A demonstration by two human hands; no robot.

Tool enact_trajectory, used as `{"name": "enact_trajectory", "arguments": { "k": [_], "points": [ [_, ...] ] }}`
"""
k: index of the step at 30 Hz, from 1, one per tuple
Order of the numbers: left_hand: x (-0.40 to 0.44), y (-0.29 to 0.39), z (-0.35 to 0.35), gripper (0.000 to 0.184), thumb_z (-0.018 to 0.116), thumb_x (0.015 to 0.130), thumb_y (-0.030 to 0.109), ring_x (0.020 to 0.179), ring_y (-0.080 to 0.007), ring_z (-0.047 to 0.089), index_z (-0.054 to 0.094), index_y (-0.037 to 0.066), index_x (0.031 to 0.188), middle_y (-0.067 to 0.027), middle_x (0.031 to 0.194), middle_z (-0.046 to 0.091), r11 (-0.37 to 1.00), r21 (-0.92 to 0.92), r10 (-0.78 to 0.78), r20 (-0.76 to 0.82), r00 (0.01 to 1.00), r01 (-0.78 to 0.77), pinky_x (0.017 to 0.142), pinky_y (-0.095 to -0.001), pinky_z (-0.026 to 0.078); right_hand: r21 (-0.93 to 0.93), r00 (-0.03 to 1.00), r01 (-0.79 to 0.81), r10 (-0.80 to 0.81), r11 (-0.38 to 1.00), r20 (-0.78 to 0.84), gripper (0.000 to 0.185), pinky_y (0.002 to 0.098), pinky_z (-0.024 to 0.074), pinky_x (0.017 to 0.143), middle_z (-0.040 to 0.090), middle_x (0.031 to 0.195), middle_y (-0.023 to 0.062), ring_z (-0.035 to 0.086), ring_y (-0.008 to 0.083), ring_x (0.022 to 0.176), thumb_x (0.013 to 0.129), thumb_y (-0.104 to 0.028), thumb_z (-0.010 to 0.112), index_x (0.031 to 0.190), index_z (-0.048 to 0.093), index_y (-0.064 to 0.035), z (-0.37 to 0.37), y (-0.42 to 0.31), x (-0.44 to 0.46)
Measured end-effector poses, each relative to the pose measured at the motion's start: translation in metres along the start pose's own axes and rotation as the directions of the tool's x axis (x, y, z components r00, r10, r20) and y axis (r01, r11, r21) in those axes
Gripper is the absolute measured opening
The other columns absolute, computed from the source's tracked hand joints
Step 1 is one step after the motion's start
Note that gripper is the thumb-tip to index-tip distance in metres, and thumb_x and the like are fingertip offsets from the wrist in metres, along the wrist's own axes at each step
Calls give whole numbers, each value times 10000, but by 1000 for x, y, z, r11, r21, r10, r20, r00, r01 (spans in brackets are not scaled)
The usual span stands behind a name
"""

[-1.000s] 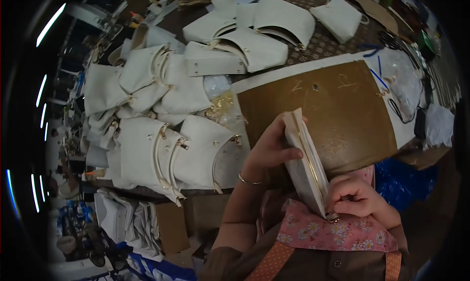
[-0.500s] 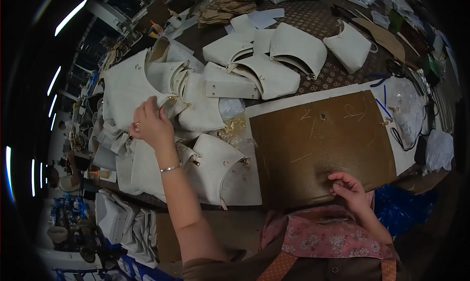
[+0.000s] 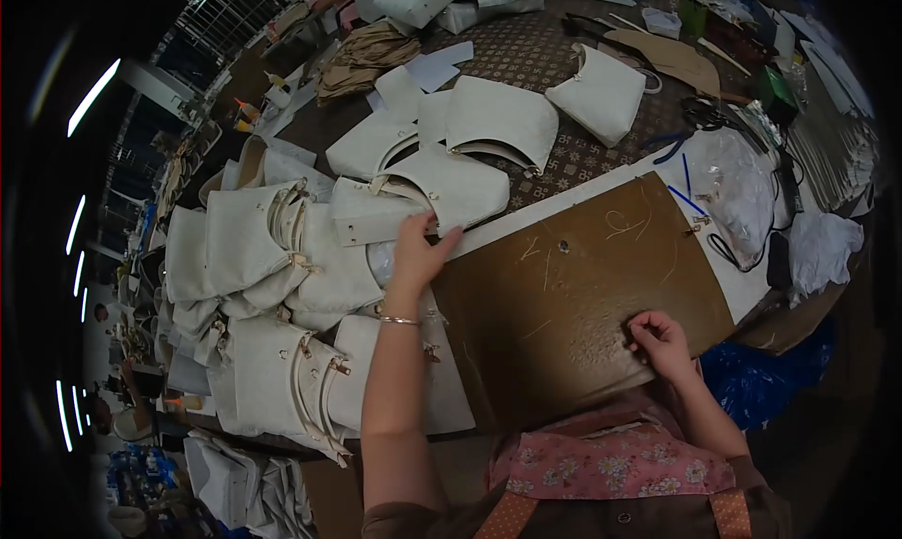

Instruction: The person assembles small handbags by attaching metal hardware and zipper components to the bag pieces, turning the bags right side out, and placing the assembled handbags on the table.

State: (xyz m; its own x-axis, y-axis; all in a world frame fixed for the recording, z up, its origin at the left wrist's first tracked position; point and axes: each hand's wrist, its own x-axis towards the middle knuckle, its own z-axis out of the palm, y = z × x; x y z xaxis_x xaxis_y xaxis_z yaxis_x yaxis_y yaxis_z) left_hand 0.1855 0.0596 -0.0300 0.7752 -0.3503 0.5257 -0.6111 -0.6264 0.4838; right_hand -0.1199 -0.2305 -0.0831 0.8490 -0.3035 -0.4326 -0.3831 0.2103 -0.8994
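Note:
My left hand (image 3: 420, 257) is at the near edge of a white handbag (image 3: 465, 177), thumb spread away from the fingers. Its fingertips seem to touch the bag, but I cannot tell whether they grip it. Beside that hand lies the flat side of another white bag (image 3: 371, 218). My right hand (image 3: 662, 344) hovers over or rests on a brown board (image 3: 583, 285), with its fingers curled together. Whatever they might hold is hidden. Loose threads and a small dark spot show on the board.
White handbags (image 3: 249, 243) are heaped on the left, and several more lie at the back. To the right are clear plastic bags (image 3: 728, 191), blue-handled pliers (image 3: 669, 144) and a dark cord. Brown paper (image 3: 366, 60) sits farther back. Part of another person shows at the top.
My left hand has left the large bag on the left heap and moved right to the bag at the board's edge. My right fingers have curled in more. The view has shifted.

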Motion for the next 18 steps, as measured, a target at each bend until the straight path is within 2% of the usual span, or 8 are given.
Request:
{"name": "enact_trajectory", "arguments": {
  "k": [3,5,7,8,11,16,17,18],
  "points": [
    [-2,25,25,332,709,750,242,735,-314,545,601,-11,936,-151,823,577,991,-68,-112,79,990,118,681,-383,445,31,991,117,-119,993,64,63,183,406,468,574,792,0,545,62,634,895,-83,580,950,586,-55,-5,8,-2],
    [-1,60,13,310,715,734,201,739,-329,541,575,-16,907,-152,800,559,981,-193,1,-111,994,-23,675,-388,444,58,992,113,-116,992,51,96,186,418,501,573,808,-3,548,64,659,894,-80,581,985,571,-51,-6,7,-2],
    [-12,110,-16,278,700,723,147,735,-331,537,567,1,919,-140,803,556,953,-278,119,-13,993,-118,658,-399,436,87,993,109,-113,990,40,132,189,429,534,572,823,-6,551,65,685,893,-77,581,1019,556,-47,-5,7,0],
    [-22,135,-33,261,687,722,129,739,-326,536,564,13,921,-132,800,550,950,-256,214,113,970,-179,658,-398,436,-1,978,209,-209,978,-4,235,208,447,638,531,974,29,553,78,794,875,-98,612,1090,538,-41,-2,7,3],
    [-60,200,-70,243,672,719,118,763,-310,533,563,45,922,-114,811,535,872,-359,460,369,808,-333,688,-394,440,-81,904,425,-428,902,-16,456,259,437,822,448,1193,88,521,124,994,836,-143,661,1235,463,-40,20,-32,-1],
    [-103,224,-59,386,721,715,206,888,-292,543,559,37,1022,-120,959,542,709,-703,669,642,375,-62,813,-372,439,-231,672,740,-710,632,210,672,373,369,973,429,1269,155,434,286,1180,790,-178,677,1363,352,-46,52,-95,1],
    [-102,221,-58,386,721,715,206,888,-292,543,559,37,1022,-120,959,542,702,-710,679,639,362,-63,813,-372,439,-249,745,666,-612,703,265,674,371,363,984,437,1260,164,433,301,1184,786,-169,671,1367,352,-51,50,-96,2],
    [-97,217,-59,460,720,714,184,993,-287,520,531,27,1103,-136,1056,521,669,-741,648,551,526,-49,877,-369,420,-273,803,586,-502,763,320,676,368,356,994,444,1251,172,431,316,1188,781,-160,666,1371,351,-57,49,-95,1]
  ]
}}
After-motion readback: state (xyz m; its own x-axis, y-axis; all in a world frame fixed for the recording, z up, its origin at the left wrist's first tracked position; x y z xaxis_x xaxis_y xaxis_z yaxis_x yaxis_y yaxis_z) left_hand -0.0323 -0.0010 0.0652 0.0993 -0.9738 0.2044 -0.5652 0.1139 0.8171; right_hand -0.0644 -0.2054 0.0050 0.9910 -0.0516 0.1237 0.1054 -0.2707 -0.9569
